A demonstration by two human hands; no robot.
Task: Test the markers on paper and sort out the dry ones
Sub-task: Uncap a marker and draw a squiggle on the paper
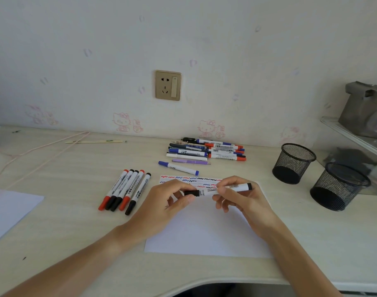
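I hold a white marker with black ends (237, 188) level above a white sheet of paper (207, 232). My left hand (164, 202) pinches its black cap (192, 192) at the left end. My right hand (237, 196) grips the barrel. Red, blue and black squiggles (189, 181) run along the sheet's far edge. Several red and black markers (125, 190) lie in a row left of the paper. A pile of markers and pens (207, 150) sits near the wall, with one blue marker (178, 167) and a purple pen (190, 161) in front of it.
Two black mesh pen cups (293, 162) (338, 186) stand at the right. A clear tray with grey items (354, 133) is at the far right. Another sheet (9, 209) lies at the left edge, and a pink cable (39, 150) runs across the back left.
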